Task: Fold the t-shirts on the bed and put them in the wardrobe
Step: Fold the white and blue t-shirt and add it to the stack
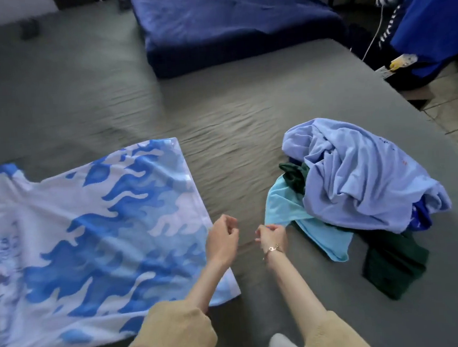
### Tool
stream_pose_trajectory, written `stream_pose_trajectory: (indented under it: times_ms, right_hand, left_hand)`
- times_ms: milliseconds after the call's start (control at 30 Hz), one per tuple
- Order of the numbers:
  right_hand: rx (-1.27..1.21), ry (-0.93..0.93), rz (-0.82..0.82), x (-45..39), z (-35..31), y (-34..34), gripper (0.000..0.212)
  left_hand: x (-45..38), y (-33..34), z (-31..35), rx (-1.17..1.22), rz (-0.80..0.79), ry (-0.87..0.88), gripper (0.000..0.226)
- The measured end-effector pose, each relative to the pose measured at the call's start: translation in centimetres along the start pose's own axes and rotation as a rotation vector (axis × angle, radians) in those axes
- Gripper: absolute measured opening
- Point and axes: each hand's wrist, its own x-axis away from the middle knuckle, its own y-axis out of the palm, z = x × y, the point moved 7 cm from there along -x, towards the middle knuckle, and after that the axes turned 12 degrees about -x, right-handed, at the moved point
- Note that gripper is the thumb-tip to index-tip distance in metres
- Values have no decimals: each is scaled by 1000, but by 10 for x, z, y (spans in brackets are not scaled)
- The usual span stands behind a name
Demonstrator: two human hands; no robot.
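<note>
T-shirts lie in two places on the grey bed [109, 100]. A white t-shirt with blue flame pattern [96, 236] is spread flat at left, its hem edge toward the middle of the bed. At right sits a crumpled pile: a lavender-blue t-shirt [364, 180] on top, a light turquoise t-shirt [287, 210] poking out at the pile's left, a dark green t-shirt [394, 267] under and in front, and a scrap of royal blue cloth [421, 219] at the pile's right edge. Left hand [223, 238] hovers at the hem corner of the flame shirt, fingers loosely curled, grip holding nothing visible. Right hand [271, 236], with a bracelet [272, 249] at the wrist, pinches the near corner of the turquoise shirt; grip narrow, on fabric. Both forearms show tan sleeves pushed up. A folded dark blue blanket [233, 24] rests at the far side of the bed. Right of the bed, a bright blue garment [433, 12] hangs above tiled floor.
</note>
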Motion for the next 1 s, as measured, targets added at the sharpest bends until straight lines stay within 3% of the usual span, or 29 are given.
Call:
stream_pose_trajectory:
  times_ms: [67,167,267,333,433,567,700,800,1000]
  right_hand:
    - [209,62,-178,12,30,33,18]
    - [441,9,-291,38,44,61,23]
    - [681,-103,-317,53,40,73,19]
    - [767,-141,-355,55,35,82,36]
    - [765,-184,-410,51,18,105,28]
    - [780,-336,-471,35,-19,144,17]
    - [875,-434,-517,15,-51,190,32]
    - [851,-421,-605,0,-67,222,34]
    - [705,-281,-730,-22,-59,229,18]
  left_hand:
    - [11,-17,-47,-117,15,-89,17]
    - [31,-28,-97,-276,-124,-110,16]
    - [52,-21,-112,-365,-294,77,42]
    - [64,-12,-113,-540,-332,204,65]
    - [72,-1,-107,-693,-325,311,70]
    - [60,-4,-96,-648,-267,354,43]
    - [41,-10,-94,-576,-321,316,45]
    - [26,-10,-100,-447,-366,274,29]
    - [11,-3,-99,-340,-463,170,52]
